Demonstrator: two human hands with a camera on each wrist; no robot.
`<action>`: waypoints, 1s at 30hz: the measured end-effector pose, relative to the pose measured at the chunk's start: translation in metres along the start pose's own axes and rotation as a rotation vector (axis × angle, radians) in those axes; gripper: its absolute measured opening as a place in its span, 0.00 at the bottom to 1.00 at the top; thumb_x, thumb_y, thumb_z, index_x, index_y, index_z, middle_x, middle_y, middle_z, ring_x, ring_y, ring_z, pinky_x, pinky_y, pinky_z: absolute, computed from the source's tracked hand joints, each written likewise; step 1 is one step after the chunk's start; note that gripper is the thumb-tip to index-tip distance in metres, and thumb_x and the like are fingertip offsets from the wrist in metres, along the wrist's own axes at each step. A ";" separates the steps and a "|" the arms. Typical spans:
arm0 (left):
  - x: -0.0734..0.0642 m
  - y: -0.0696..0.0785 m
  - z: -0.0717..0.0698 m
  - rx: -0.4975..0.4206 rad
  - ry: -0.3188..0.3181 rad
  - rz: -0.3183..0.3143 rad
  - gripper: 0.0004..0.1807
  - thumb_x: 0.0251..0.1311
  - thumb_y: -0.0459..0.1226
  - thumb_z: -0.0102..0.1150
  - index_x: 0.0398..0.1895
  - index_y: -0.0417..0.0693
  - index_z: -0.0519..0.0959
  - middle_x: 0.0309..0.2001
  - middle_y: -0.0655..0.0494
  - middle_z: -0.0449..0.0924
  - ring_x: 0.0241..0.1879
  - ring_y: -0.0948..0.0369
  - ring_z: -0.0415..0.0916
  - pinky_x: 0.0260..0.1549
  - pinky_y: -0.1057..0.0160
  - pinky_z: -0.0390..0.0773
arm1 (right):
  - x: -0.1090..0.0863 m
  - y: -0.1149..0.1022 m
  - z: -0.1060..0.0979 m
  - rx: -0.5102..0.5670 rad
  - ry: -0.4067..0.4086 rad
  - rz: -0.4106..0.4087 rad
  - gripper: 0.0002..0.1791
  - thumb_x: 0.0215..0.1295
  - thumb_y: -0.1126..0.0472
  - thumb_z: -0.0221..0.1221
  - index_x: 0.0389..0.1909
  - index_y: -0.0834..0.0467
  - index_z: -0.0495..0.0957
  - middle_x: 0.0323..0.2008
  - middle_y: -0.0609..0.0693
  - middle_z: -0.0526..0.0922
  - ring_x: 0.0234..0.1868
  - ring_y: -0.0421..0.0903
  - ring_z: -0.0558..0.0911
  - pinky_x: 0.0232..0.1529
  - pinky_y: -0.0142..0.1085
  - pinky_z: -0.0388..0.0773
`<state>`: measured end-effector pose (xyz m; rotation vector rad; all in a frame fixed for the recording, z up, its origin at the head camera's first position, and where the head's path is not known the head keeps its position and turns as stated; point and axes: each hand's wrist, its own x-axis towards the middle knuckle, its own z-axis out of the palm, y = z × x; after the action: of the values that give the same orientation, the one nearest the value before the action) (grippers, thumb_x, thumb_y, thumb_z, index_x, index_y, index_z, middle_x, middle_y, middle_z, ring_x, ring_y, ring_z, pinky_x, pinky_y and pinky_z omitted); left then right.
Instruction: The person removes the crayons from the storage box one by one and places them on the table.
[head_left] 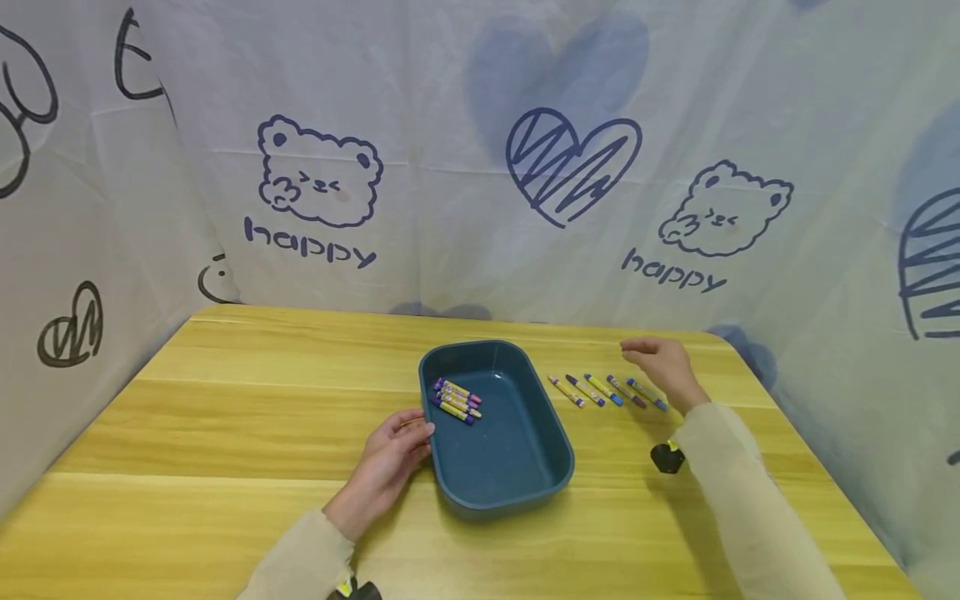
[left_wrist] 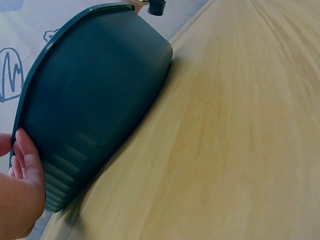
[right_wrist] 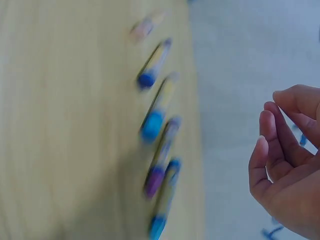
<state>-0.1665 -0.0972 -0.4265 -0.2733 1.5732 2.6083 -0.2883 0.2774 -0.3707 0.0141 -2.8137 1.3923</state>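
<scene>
A dark blue-green plastic tub (head_left: 495,492) stands on the table, several paper-wrapped crayons (head_left: 456,402) lying together inside by its left wall. My left hand (head_left: 393,458) grips the tub's left rim; in the left wrist view, fingers (left_wrist: 31,159) lie against the outer wall. To the right of the tub, more crayons (head_left: 603,389) form a slanted row on the wood. My right hand (head_left: 663,371) hovers over the right end of that row, holding nothing. Seen from the right wrist, its fingers (right_wrist: 267,125) are loosely bent, beside the blue-tipped crayon (right_wrist: 165,197).
The wooden table (head_left: 225,417) runs back to a white cloth (head_left: 442,208) printed with hearts and bears, which hangs along the back and sides. A black wrist device (head_left: 667,457) sits at the right sleeve.
</scene>
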 end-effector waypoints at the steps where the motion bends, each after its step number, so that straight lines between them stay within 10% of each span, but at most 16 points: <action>1: 0.000 0.000 0.000 -0.001 -0.001 0.003 0.13 0.63 0.23 0.52 0.50 0.32 0.67 0.33 0.56 0.75 0.30 0.65 0.73 0.32 0.71 0.76 | -0.001 -0.006 0.003 0.018 -0.004 -0.010 0.21 0.71 0.60 0.53 0.59 0.68 0.73 0.59 0.66 0.73 0.60 0.62 0.71 0.61 0.52 0.67; 30: 0.000 -0.002 -0.001 -0.004 -0.007 0.005 0.14 0.63 0.23 0.52 0.51 0.31 0.66 0.33 0.56 0.74 0.30 0.65 0.73 0.32 0.71 0.77 | -0.010 -0.131 0.090 0.029 -0.209 -0.195 0.15 0.70 0.61 0.56 0.53 0.62 0.79 0.51 0.57 0.80 0.51 0.53 0.78 0.51 0.45 0.76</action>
<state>-0.1658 -0.0969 -0.4280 -0.2601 1.5686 2.6140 -0.2770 0.1264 -0.3216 0.4469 -2.8553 1.4642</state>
